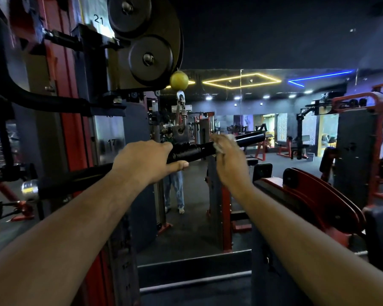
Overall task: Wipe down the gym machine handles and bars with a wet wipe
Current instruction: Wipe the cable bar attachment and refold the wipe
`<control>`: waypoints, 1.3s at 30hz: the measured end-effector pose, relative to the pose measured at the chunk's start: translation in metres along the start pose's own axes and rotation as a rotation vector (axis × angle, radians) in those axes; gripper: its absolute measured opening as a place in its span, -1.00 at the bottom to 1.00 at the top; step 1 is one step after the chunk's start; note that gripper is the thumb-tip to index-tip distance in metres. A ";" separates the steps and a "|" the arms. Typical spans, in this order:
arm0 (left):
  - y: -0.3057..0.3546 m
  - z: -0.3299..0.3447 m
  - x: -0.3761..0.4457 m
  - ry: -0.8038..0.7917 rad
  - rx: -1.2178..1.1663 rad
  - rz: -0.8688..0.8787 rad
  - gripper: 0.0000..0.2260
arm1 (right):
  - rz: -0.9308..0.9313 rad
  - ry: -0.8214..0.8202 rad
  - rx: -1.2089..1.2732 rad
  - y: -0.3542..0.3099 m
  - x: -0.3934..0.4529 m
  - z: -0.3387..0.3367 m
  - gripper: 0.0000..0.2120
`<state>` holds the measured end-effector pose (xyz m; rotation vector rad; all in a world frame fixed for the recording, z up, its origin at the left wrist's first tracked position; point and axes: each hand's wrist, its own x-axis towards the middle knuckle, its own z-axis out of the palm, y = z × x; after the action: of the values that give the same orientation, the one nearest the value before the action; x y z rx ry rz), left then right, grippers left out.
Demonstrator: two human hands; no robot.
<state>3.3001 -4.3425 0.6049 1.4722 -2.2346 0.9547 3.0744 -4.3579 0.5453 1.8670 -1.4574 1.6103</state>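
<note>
L hand (146,161) grips bar (249,138) end | R hand (229,159) wraps wipe (218,149) round bar mid

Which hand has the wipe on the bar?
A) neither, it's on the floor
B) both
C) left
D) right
D: the right hand wraps the white wipe round the bar, while the left hand grips the bar bare.

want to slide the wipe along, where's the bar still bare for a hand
Bare stretch: from the right hand with the wipe out to the bar tip. Short bare piece between the hands. Crowded on the left: the left hand grips below the hook.
</note>
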 end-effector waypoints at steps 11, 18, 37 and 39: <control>0.002 -0.001 -0.005 0.014 -0.026 0.006 -0.42 | 0.143 -0.037 -0.435 0.075 0.081 -0.081 -0.59; -0.002 -0.008 -0.004 -0.027 0.018 0.005 -0.41 | 0.170 -0.167 -0.371 0.033 0.048 -0.047 -0.76; 0.003 -0.027 -0.013 -0.115 0.016 -0.011 -0.37 | 0.799 0.714 0.904 0.053 0.027 -0.044 -0.64; 0.005 -0.026 -0.012 -0.112 -0.001 -0.012 -0.39 | 0.851 0.660 1.018 0.047 0.030 -0.032 -0.64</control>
<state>3.2978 -4.3155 0.6150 1.5737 -2.3004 0.8874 3.0137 -4.3705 0.5640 0.6767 -1.2260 3.3930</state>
